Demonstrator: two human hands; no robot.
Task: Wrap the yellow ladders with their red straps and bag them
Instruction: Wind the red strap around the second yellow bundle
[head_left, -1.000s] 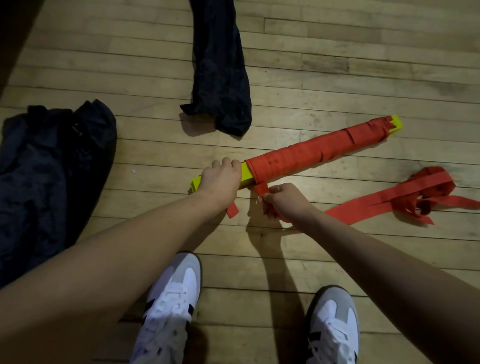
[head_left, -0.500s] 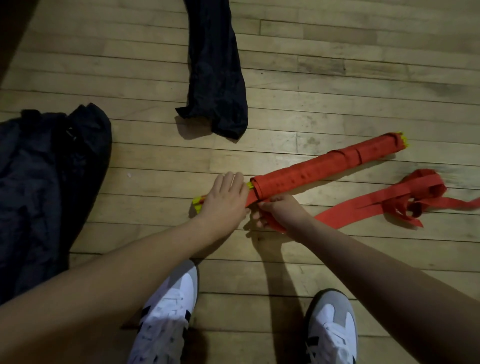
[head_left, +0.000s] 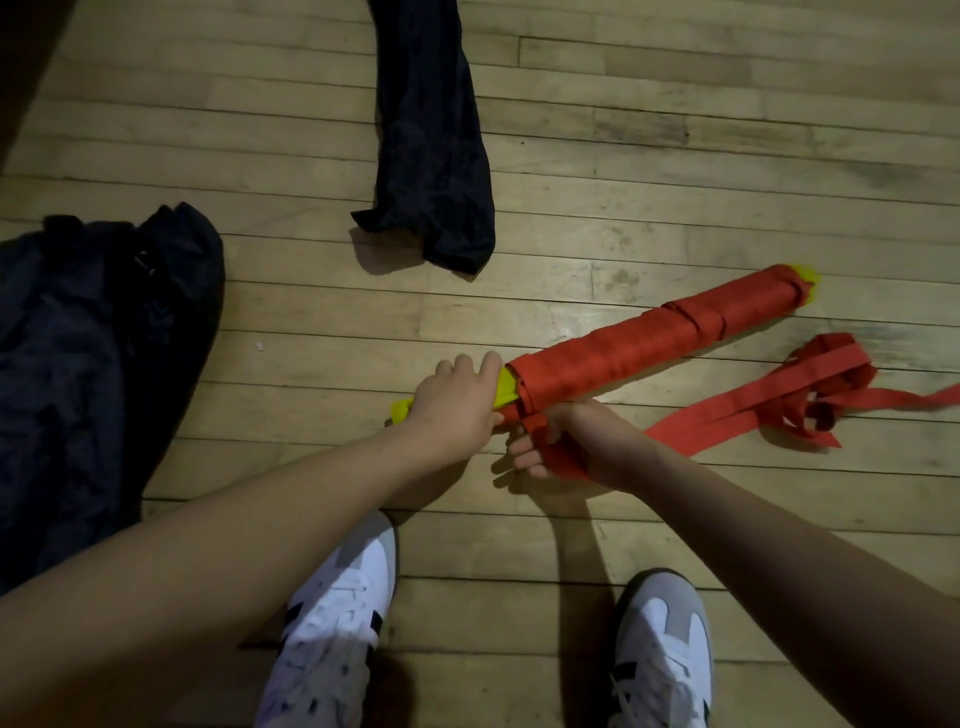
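A bundle of yellow ladder rungs (head_left: 506, 391) lies slanted on the wood floor, most of it wound in red strap (head_left: 649, 343). Yellow shows at both ends. My left hand (head_left: 454, 402) grips the bare near end of the bundle. My right hand (head_left: 566, 441) holds the loose red strap just below the bundle, the strap crossing my palm. The free strap trails right into a loose tangle (head_left: 826, 395). A narrow dark bag (head_left: 431, 140) lies flat beyond the bundle.
A large crumpled dark bag (head_left: 88, 364) covers the floor at the left. My two white shoes (head_left: 332, 623) stand at the bottom of the view. Bare wood planks (head_left: 675, 156) stretch across the top right.
The bundle has rolled and its far end has shifted. My right hand has drawn the strap down and toward me, and my left hand has closed round the yellow end.
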